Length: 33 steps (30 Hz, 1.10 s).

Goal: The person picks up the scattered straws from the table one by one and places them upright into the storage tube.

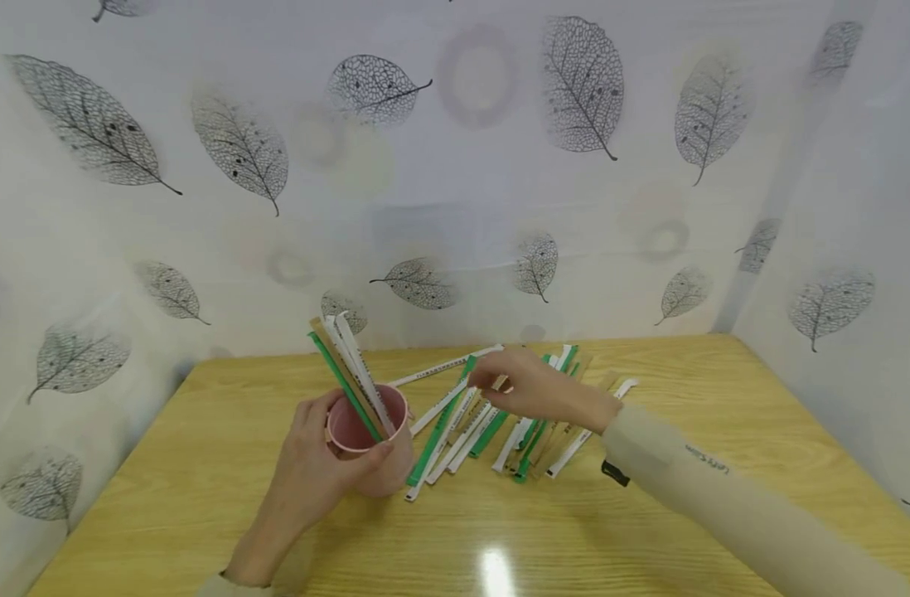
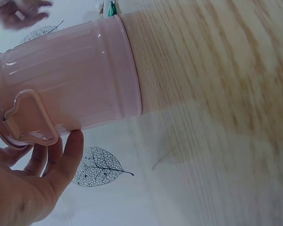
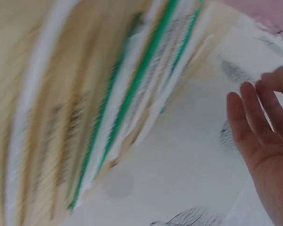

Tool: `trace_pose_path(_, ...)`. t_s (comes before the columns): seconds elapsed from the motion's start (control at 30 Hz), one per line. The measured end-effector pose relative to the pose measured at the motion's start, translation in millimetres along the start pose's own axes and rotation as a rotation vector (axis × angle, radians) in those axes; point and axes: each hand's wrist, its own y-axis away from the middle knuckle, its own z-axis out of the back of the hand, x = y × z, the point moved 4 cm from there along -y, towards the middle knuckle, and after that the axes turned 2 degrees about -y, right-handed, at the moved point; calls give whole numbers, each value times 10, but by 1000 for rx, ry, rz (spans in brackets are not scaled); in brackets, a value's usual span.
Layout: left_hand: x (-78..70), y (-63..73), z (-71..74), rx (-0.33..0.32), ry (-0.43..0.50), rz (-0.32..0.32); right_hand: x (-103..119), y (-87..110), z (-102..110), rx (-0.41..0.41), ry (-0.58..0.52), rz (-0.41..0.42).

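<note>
My left hand (image 1: 306, 456) grips a small pink bucket (image 1: 386, 474) by its upper side, thumb at the rim and fingers round the far wall. A looped side handle (image 2: 47, 125) shows close to the fingers in the left wrist view. Several slim wrapped straws (image 1: 348, 373), white, brown and green, lean out of the bucket to the upper left. Over a loose spread of similar straws (image 1: 466, 427) hovers my right hand (image 1: 525, 383), fingers loosely bent. Nothing shows between those fingers (image 3: 254, 113) in the right wrist view.
The straws lie side by side and partly overlapping on the wooden table (image 1: 455, 539), right of the bucket. One white straw (image 1: 443, 365) lies at a slant behind the others. A leaf-printed cloth (image 1: 455, 182) hangs behind the table and at both sides.
</note>
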Motion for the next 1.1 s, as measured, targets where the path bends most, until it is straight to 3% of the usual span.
trace_pose_path(0.1,11,1,-8,1,1,-2,-161,234,1,143,105,-66)
trace_pose_path(0.2,24,2,-19,2,10,-3,-308,456,-15,222,181,-127)
trace_pose_path(0.27,31,1,-27,4,17,-5,-387,585,-23,242,218,-158)
trace_pose_path(0.43,25,-2,-23,5,20,-13,-479,799,-23,234,335,-112)
trace_pose_path(0.7,21,0,-17,13,18,7,-475,891,-41,187,501,46)
trace_pose_path(0.93,12,-5,-12,14,20,5,-376,887,-69,228,597,54)
trace_pose_path(1.1,16,-5,-6,4,20,5,-279,873,-88,234,692,132)
